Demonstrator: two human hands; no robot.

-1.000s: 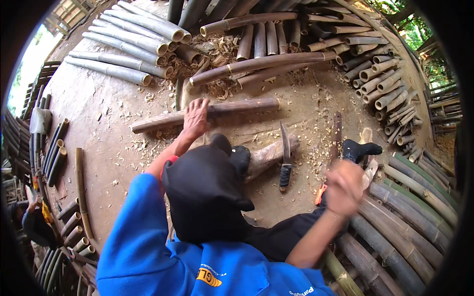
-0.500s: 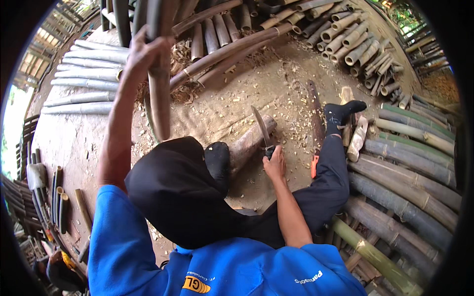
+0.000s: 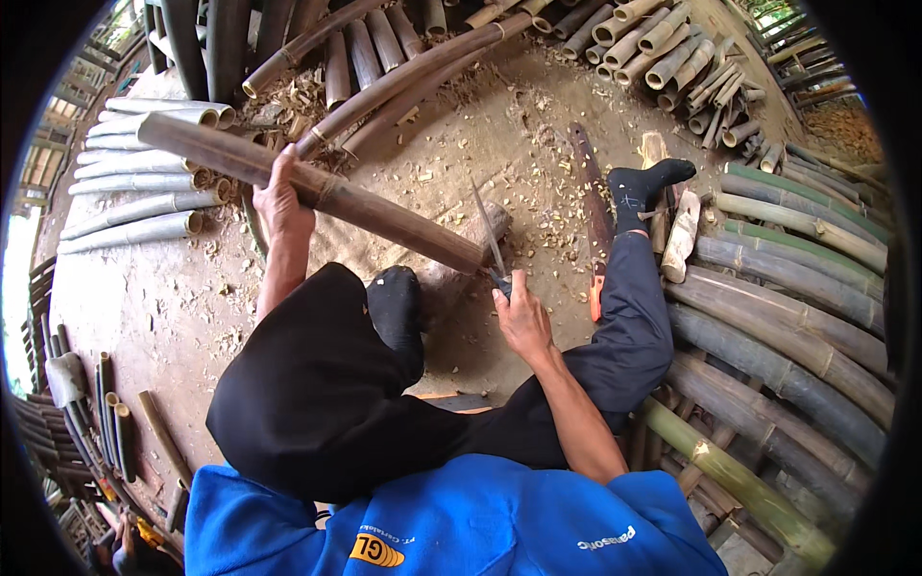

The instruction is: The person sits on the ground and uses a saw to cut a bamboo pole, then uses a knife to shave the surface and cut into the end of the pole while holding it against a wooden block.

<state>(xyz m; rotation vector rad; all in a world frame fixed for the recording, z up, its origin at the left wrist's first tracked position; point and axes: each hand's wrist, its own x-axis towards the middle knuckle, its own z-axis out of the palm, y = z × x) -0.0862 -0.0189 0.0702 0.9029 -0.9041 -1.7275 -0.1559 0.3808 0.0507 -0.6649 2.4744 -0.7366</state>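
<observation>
My left hand [image 3: 285, 200] is closed round a thick brown bamboo pole [image 3: 375, 213], which slants from the upper left down to the middle. The pole's lower end lies over a short log [image 3: 459, 254] on the ground, close by the knife; whether it rests on the log I cannot tell. My right hand [image 3: 522, 315] grips the dark handle of a long-bladed knife [image 3: 490, 230], its blade pointing up and away from me. The blade stands just right of the pole's end. My left foot in a black sock [image 3: 396, 312] is beside the log.
Bamboo poles [image 3: 797, 307] are stacked along my right, with cut tubes [image 3: 663, 48] at the back right. Pale poles [image 3: 134, 182] lie at the left. An orange-handled saw [image 3: 595, 293] lies by my right leg. Wood chips [image 3: 547, 173] litter the ground.
The bamboo pole has swung from upright to a slant, its lower end moving right to the log. My left hand has come down and nearer. The knife has shifted slightly left and turned.
</observation>
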